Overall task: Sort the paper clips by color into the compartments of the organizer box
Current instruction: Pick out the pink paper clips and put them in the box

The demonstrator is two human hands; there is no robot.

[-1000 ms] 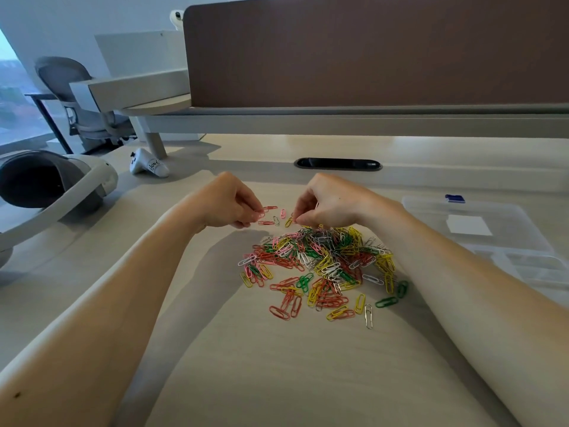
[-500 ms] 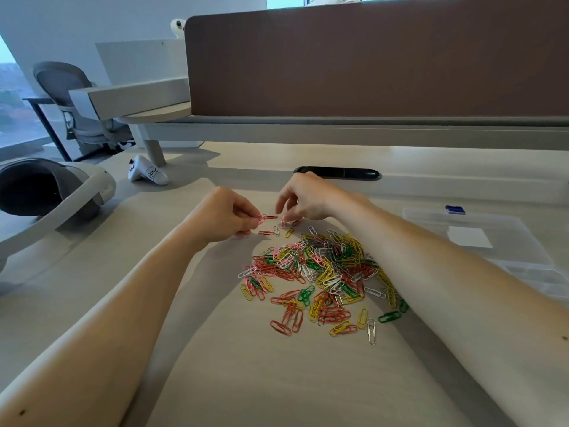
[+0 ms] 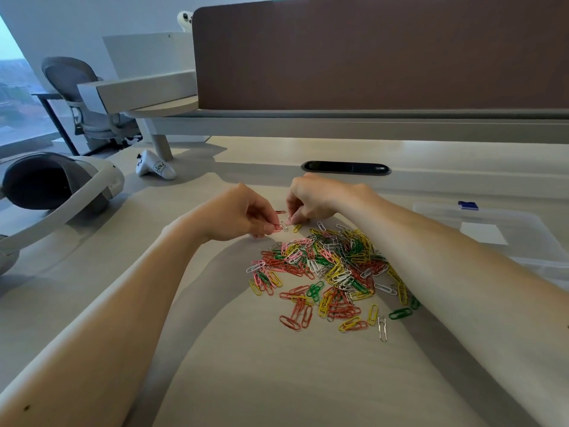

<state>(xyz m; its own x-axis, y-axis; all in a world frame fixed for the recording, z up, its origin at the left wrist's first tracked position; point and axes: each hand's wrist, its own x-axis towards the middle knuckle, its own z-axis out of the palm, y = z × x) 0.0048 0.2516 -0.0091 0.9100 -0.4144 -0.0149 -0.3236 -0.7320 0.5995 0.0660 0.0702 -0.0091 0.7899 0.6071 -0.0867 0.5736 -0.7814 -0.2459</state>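
A heap of paper clips [image 3: 331,269] in red, pink, yellow, green and white lies on the beige desk. A few stray clips [image 3: 289,225] lie just beyond the heap's far edge. My left hand [image 3: 238,214] pinches a red clip [image 3: 276,226] at its fingertips. My right hand [image 3: 311,198] is curled over the stray clips, its fingertips pinching a pink clip [image 3: 290,221] on the desk. The clear organizer box [image 3: 498,232] lies flat at the right, partly behind my right forearm.
A white headset [image 3: 58,186] and a white controller [image 3: 155,168] rest at the left. A black cable slot [image 3: 346,167] runs behind my hands, below a brown divider panel [image 3: 381,57]. A small blue item [image 3: 468,205] sits on the box's far edge.
My right hand moved from the heap's far edge to the stray clips beyond it and closed on a pink one. My left hand stayed beside it with its red clip.
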